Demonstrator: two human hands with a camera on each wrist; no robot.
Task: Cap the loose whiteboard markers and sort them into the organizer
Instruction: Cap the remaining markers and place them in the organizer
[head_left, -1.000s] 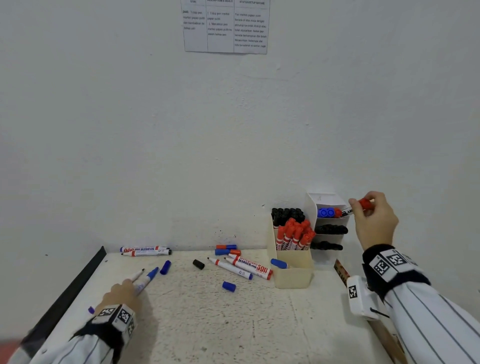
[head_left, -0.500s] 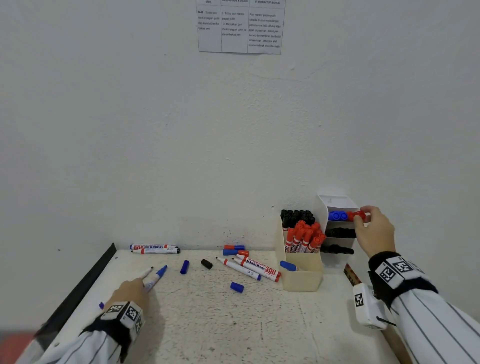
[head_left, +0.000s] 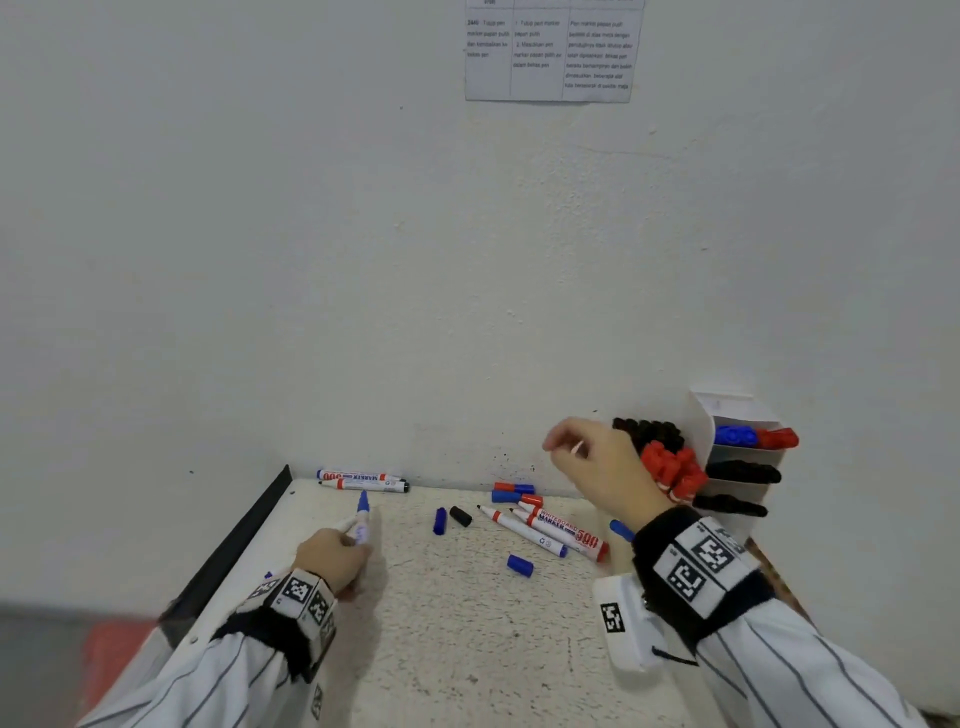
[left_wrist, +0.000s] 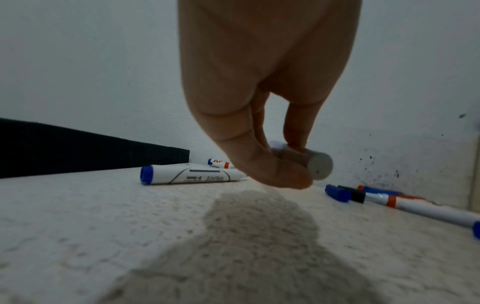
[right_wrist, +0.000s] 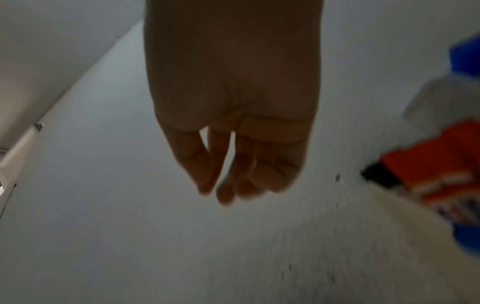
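The counter (head_left: 467, 623) still carries loose markers and caps left of the organizer (head_left: 737, 415). The right hand (head_left: 597, 467), fingers loosely curled and apparently empty, has left a red marker (head_left: 777, 438) in the organizer's top slot. The left hand (head_left: 332, 558) has lifted an uncapped blue marker (head_left: 362, 514), next for capping.

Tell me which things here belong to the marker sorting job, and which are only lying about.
Job: blue marker in left hand; loose blue cap; black cap; organizer.
Lying about: wall notice; black strip at the table's left edge.
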